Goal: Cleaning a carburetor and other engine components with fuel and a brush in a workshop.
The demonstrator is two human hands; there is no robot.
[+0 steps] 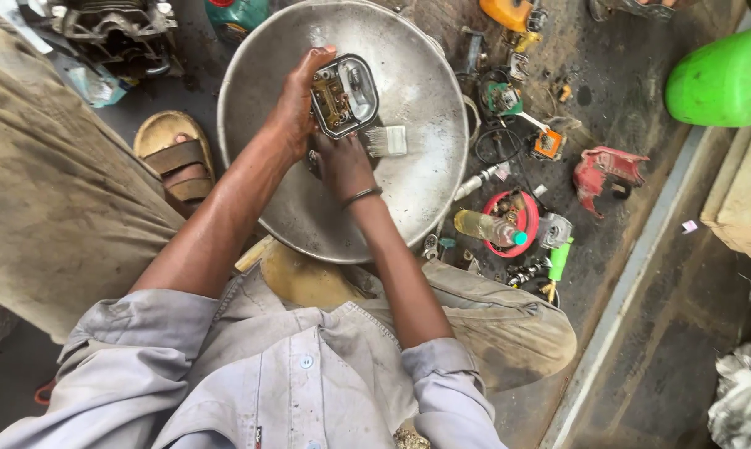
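Cleaning step: left hand (pixel 296 104) clamps engine cover (pixel 345 96) over basin (pixel 425 75); right hand (pixel 342 166) grips paintbrush (pixel 384 141). Next likely needs brushing inside recesses.

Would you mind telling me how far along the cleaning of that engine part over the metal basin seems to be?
Done: the metal engine part is off its machine, and its rim looks fairly bright. In hand: the left hand holds it over the basin while the right hand works a paintbrush beside it. Left: other small parts lie loose and dirty on the floor.
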